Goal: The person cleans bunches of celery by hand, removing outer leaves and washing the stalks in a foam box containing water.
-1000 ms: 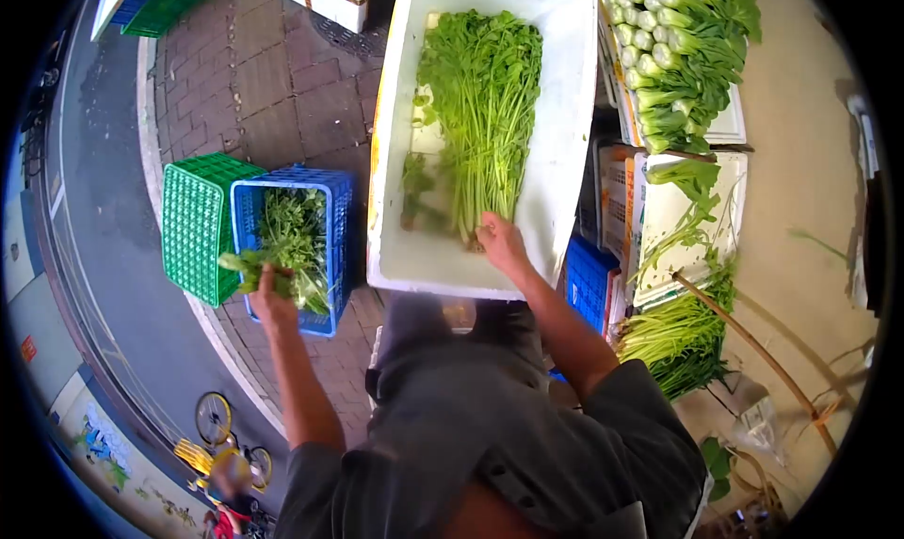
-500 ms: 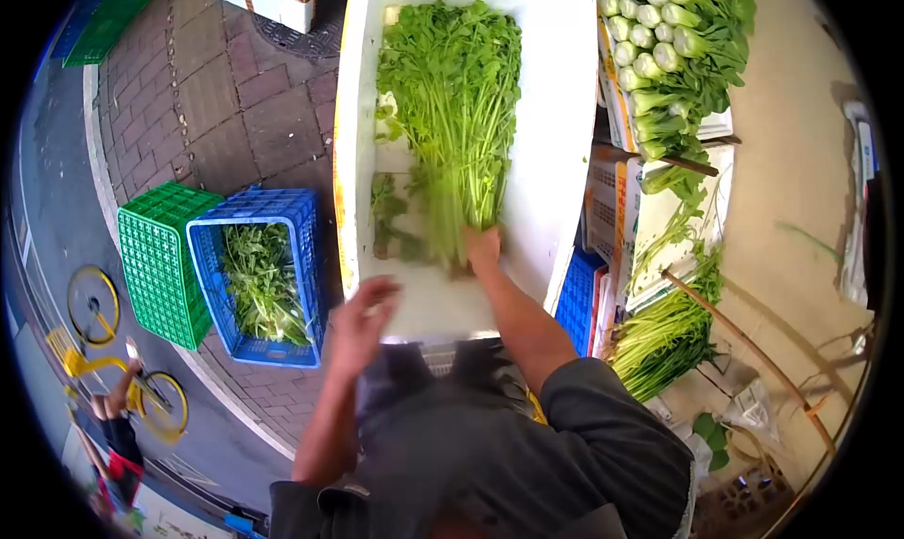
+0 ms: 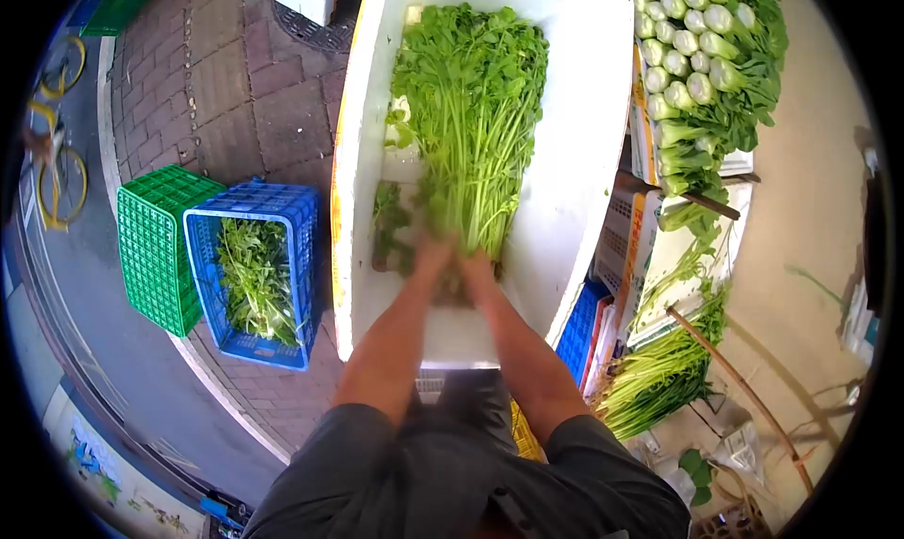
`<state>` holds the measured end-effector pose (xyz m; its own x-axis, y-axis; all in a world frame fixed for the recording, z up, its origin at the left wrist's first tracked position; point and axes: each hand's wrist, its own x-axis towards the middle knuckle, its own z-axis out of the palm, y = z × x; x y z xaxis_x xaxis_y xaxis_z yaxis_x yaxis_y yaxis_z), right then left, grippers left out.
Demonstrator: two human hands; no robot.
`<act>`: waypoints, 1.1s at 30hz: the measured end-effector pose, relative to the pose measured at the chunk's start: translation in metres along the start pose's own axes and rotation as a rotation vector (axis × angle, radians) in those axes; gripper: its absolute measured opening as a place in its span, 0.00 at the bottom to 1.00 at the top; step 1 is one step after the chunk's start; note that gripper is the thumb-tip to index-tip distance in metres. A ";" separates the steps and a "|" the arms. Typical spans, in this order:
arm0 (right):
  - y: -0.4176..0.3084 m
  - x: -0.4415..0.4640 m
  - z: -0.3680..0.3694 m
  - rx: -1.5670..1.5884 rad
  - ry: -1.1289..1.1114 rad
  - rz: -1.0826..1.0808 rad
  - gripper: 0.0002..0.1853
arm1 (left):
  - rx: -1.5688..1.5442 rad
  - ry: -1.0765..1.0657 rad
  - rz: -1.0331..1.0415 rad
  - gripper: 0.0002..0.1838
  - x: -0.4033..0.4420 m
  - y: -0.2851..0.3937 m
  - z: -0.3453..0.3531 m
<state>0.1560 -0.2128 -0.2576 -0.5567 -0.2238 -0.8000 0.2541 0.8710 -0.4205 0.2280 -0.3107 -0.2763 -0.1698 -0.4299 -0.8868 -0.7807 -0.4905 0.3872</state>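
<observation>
A big bunch of leafy celery (image 3: 476, 115) lies in a long white foam box (image 3: 574, 172), leaves at the far end and stem ends toward me. My right hand (image 3: 477, 264) is closed around the stems near their lower ends. Beside it, my left hand (image 3: 432, 257) is at the left part of the same stems, closed on them; its fingers are blurred and partly hidden. The stems just above my left hand are smeared by motion. A small clump of darker greens (image 3: 388, 219) sits against the box's left side.
On the left stand a green crate (image 3: 155, 247) and a blue crate (image 3: 306, 257) holding loose greens (image 3: 254, 285). Bok choy (image 3: 697, 49) is stacked at the right, with more stalks (image 3: 650, 379) nearer me. A stick (image 3: 744, 388) slants there. Yellow bicycle (image 3: 58, 181) at far left.
My left hand has come from outside the box's near left edge onto the celery stems beside my right hand. My view has shifted; the yellow bicycle appears farther up and left.
</observation>
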 end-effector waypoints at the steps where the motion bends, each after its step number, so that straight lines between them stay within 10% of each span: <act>1: -0.001 -0.002 -0.001 0.031 -0.084 -0.024 0.29 | -0.084 -0.041 -0.003 0.43 0.005 -0.006 -0.001; 7: -0.072 -0.062 -0.032 -0.017 -0.140 -0.123 0.23 | -0.331 -0.292 0.022 0.38 -0.013 0.006 -0.025; 13: -0.122 -0.143 -0.079 0.066 -0.024 -0.241 0.17 | -0.367 -0.110 0.097 0.32 -0.174 0.119 -0.079; 18: -0.109 -0.214 -0.103 0.387 -0.105 -0.388 0.19 | -0.570 -0.213 0.113 0.37 -0.210 0.063 -0.073; 23: -0.032 -0.169 -0.099 0.091 -0.187 -0.081 0.18 | 0.009 -0.067 0.270 0.29 -0.169 0.023 -0.078; 30: -0.110 -0.230 -0.141 0.597 -0.248 -0.077 0.17 | -0.796 -0.363 0.025 0.29 -0.245 0.050 -0.125; 33: -0.056 -0.204 -0.125 0.549 -0.275 0.006 0.18 | -0.612 -0.350 0.301 0.25 -0.201 -0.016 -0.105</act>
<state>0.1560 -0.1615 -0.0174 -0.3481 -0.3879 -0.8534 0.6676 0.5365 -0.5162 0.3376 -0.2958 -0.0782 -0.5822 -0.3962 -0.7100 -0.2160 -0.7665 0.6049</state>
